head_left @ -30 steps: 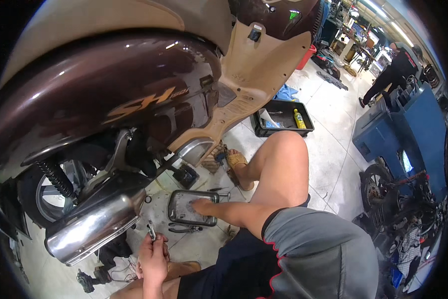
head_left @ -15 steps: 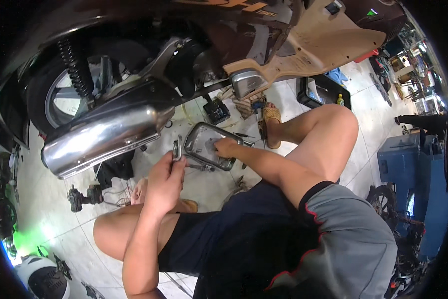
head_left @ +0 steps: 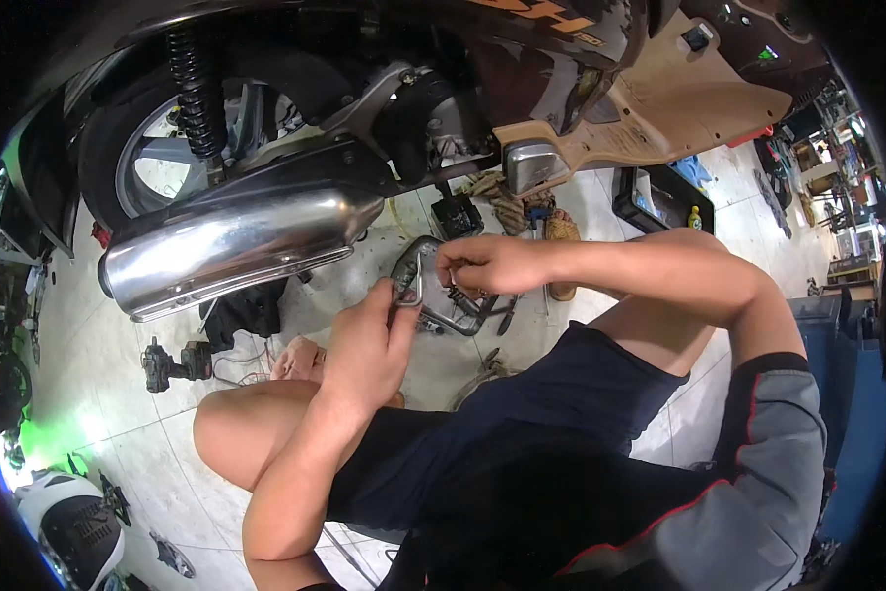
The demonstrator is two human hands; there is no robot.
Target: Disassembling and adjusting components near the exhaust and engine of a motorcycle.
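The right hand (head_left: 497, 264) hides part of the tray (head_left: 467, 328) — whether its curled fingers pinch anything is hard to tell — and the upper edge cuts off the scooter (head_left: 517, 64).

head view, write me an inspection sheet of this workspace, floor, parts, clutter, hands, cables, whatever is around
Surface: pale tiled floor, joint lines visible.
Things at hand: small shiny metal part in the left hand; rectangular tray below, partly hidden by the hands.
Clutter: dark power tool on the floor; black bin with a yellow bottle.
Hands: left hand pinches the metal part; right hand has curled fingers close to it, and whether it grips anything is unclear.
Cables: thin reddish wires near the power tool; their ends cannot be traced.
Surroundings: brown scooter with a silver muffler; blue boxy object at right, partly cut off.
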